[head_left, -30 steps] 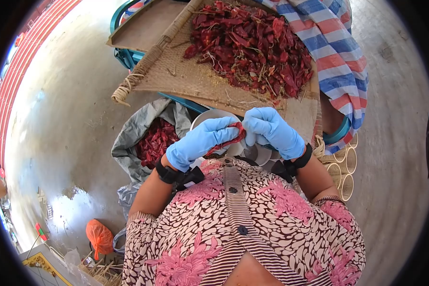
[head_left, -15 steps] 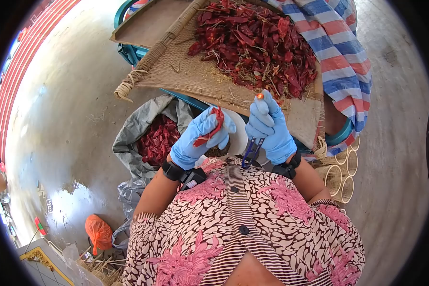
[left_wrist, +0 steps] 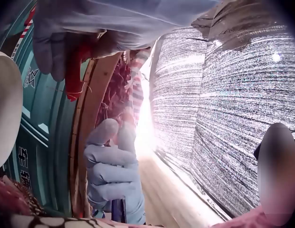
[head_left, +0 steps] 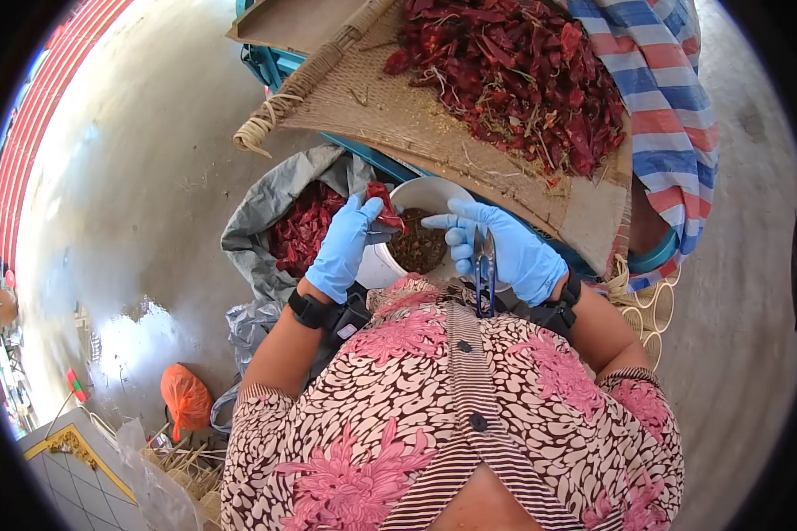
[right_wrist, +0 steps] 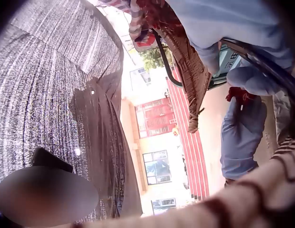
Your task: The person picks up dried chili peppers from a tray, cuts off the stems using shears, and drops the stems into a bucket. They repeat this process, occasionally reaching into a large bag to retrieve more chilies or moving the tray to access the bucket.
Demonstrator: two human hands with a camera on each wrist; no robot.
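My blue-gloved left hand pinches a dried red chili between thumb and fingers, at the near-left rim of a white bucket. Dark stems and scraps lie in the bucket. Across it, my gloved right hand grips blue-handled snips against the palm, handles downward, while its index finger points toward the bucket. The left wrist view shows the chili hanging below the left fingers, and the snips' handle under the right hand's curled fingers.
A grey sack of red chilies stands left of the bucket. Behind, a woven tray carries a heap of dried chilies, beside a striped cloth. An orange bag lies on the floor at left.
The hands were together over the bucket, then parted. The left has moved toward the sack side with the chili. The right has lowered over the bucket, and the orange-red bit on its fingertip is gone.
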